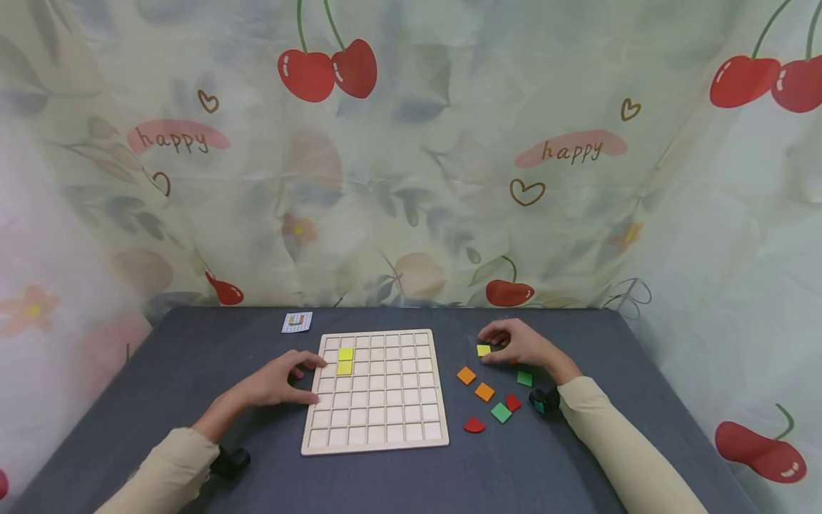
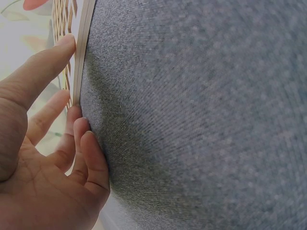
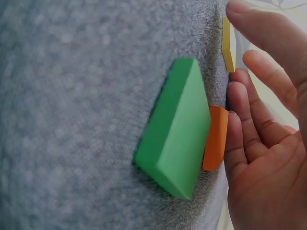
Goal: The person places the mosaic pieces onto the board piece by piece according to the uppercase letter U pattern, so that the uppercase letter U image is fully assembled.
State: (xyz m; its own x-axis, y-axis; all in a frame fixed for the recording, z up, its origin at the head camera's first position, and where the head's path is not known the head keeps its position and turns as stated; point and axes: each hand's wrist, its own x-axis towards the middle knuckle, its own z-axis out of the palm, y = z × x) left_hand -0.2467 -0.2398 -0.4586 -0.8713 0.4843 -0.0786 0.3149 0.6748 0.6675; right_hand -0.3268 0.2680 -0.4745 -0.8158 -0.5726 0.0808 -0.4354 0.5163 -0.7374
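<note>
A pale wooden grid board (image 1: pixel 394 416) lies on the dark table with two yellow square tiles (image 1: pixel 345 354) in neighbouring cells near its upper left. My left hand (image 1: pixel 277 380) rests at the board's left edge, thumb and fingers spread along the rim (image 2: pixel 81 57). To the right of the board, my right hand (image 1: pixel 519 344) is over another yellow tile (image 1: pixel 484 350), thumb and fingertips on either side of it. In the right wrist view that yellow tile (image 3: pixel 228 45) lies flat on the table, with a gap between thumb and index finger.
Below the right hand lie orange tiles (image 1: pixel 484 392), green tiles (image 1: pixel 501 412) and red wedge pieces (image 1: pixel 474 425). One green tile (image 3: pixel 177 129) and an orange one (image 3: pixel 216 139) are close by the right palm. A small printed card (image 1: pixel 297 322) lies behind the board. A patterned curtain (image 1: pixel 411 214) hangs at the table's back edge.
</note>
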